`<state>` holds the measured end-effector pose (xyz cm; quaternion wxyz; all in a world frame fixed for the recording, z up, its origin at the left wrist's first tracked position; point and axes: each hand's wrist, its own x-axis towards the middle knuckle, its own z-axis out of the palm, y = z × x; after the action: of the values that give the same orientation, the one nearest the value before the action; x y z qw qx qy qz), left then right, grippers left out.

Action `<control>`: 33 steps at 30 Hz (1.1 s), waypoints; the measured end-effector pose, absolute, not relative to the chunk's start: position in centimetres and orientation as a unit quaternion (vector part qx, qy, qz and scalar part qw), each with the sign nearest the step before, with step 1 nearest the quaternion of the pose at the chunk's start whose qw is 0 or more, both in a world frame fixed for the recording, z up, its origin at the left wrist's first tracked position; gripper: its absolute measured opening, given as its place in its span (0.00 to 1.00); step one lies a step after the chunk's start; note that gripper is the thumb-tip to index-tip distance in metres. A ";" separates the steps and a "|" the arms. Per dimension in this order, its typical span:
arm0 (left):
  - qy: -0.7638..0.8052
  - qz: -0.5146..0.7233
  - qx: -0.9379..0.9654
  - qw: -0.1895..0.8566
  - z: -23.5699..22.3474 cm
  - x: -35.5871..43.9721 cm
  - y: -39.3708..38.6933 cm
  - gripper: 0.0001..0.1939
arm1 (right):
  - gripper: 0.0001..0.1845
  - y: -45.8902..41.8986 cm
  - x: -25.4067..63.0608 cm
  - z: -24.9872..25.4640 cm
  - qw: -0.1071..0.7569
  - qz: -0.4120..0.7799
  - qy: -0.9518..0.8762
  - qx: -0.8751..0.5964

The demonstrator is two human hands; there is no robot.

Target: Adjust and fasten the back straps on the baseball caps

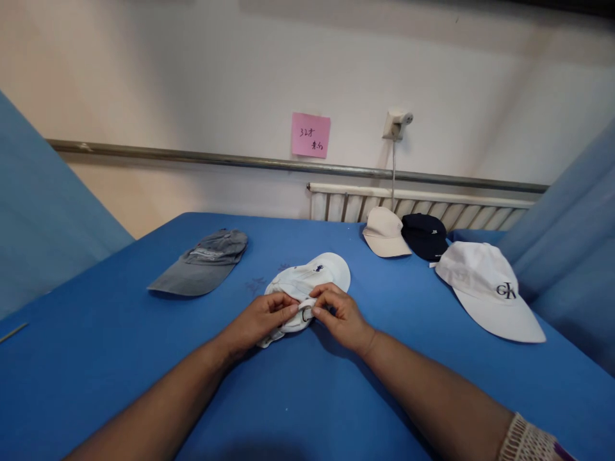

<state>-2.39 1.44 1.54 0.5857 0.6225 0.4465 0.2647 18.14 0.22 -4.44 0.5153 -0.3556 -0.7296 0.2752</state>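
A white baseball cap (pixel 307 275) with a small dark logo lies in front of me, its brim pointing away to the upper right. Its back strap with a metal buckle (pixel 306 314) faces me, between my two hands. My left hand (pixel 266 317) pinches the strap on the buckle's left side, thumb against fingers. On the other side, my right hand (pixel 342 315) grips the strap close to the buckle. Part of the cap's crown is crumpled and hidden behind my fingers.
A grey cap (pixel 204 262) lies to the left on the blue table (pixel 120 358). At the right are a beige cap (pixel 384 232), a navy cap (pixel 425 235) and a white cap with dark letters (pixel 485 285). Behind stand a radiator (pixel 350 203) and wall; blue curtains (pixel 571 237) flank the table.
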 end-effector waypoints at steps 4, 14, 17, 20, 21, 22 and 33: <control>0.459 0.257 0.600 0.603 1.3 -2.4 1.6 0.21 | 0.05 0.0 18.0 -4.2 0.513 0.275 -0.732 -0.354; 0.454 0.287 0.545 0.644 1.0 -2.8 2.0 0.20 | 0.07 0.0 18.0 -3.9 0.521 0.245 -0.734 -0.361; 0.456 0.292 0.552 0.634 0.8 -2.7 2.0 0.20 | 0.06 -0.1 17.9 -3.9 0.518 0.234 -0.737 -0.364; 0.458 0.293 0.607 0.580 0.9 -2.5 1.5 0.17 | 0.06 -0.2 17.8 -3.9 0.514 0.211 -0.746 -0.368; 0.458 0.295 0.642 0.540 1.0 -2.4 1.2 0.16 | 0.07 -0.3 17.8 -3.9 0.516 0.200 -0.747 -0.369; 0.458 0.301 0.678 0.490 1.1 -2.3 0.9 0.15 | 0.07 -0.3 17.8 -3.9 0.519 0.190 -0.747 -0.370; 0.434 0.322 0.793 0.281 1.5 -2.1 -0.4 0.23 | 0.08 -1.2 17.6 -3.3 0.538 0.076 -0.747 -0.384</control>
<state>-2.10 -0.37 1.49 0.2810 0.7929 0.4342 0.3222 17.62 -1.20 -3.25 0.5378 -0.3841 -0.7466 0.0764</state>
